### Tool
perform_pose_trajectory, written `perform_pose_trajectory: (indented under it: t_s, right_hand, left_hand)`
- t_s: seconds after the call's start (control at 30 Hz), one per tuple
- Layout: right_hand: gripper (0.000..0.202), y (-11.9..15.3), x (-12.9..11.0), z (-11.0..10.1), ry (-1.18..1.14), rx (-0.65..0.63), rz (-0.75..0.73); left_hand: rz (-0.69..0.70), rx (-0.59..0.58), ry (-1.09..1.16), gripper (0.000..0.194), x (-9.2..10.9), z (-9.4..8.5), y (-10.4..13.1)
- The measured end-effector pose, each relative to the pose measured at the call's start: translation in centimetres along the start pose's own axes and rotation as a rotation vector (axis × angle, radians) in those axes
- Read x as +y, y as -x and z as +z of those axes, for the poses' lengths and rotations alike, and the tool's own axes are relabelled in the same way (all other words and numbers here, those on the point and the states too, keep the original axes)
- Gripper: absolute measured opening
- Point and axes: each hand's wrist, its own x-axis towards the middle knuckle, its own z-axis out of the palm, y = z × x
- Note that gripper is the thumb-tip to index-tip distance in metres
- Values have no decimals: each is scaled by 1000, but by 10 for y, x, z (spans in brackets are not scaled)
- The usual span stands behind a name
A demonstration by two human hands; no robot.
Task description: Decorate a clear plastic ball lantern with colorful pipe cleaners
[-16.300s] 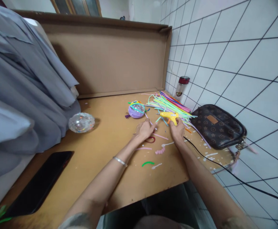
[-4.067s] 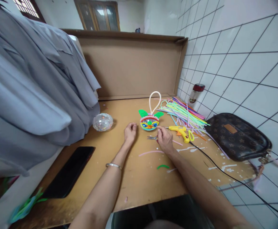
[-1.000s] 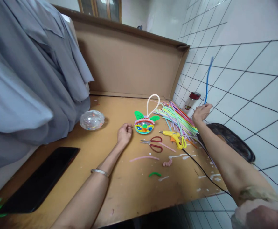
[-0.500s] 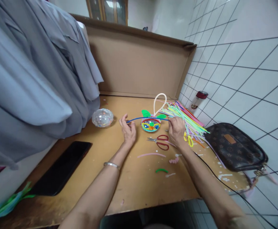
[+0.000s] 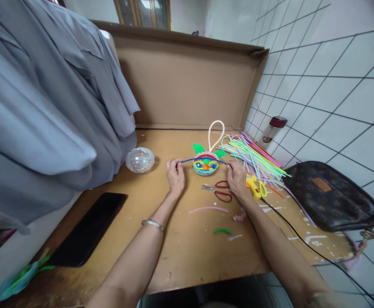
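A blue pipe cleaner (image 5: pixel 203 159) spans between my two hands in a slight upward arc. My left hand (image 5: pixel 176 175) pinches its left end, and my right hand (image 5: pixel 236 176) pinches the right end. Behind the strip, partly crossed by it, sits a round craft animal head (image 5: pixel 206 170) with green ears, yellow-rimmed blue eyes and an orange nose. A white loop (image 5: pixel 217 136) rises from its top. Red-handled scissors (image 5: pixel 221 191) lie just left of my right hand. Beside that hand, partly hidden, is a yellow glue gun (image 5: pixel 254 187) with a black cord.
Several coloured pipe cleaners (image 5: pixel 254 154) are piled at the right, near a brown handbag (image 5: pixel 331 196) and a red-lidded bottle (image 5: pixel 273 128). A clear ball (image 5: pixel 140 160) and a black phone (image 5: pixel 89 229) lie at the left. Pink strip (image 5: pixel 208 209) and green piece (image 5: pixel 222 231) lie in front.
My left hand's fingers have closed in on the blue pipe cleaner's end. The strip sits slightly lower across the animal head, and more of the glue gun shows; the view has shifted a little.
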Motion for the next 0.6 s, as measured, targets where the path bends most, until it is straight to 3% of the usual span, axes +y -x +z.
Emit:
perform_pose_trajectory:
  t_s: [0.6]
  right_hand:
    - [25,5,3,4,-110,18,77]
  left_hand:
    - [-6,3,67,20,-5,3,1]
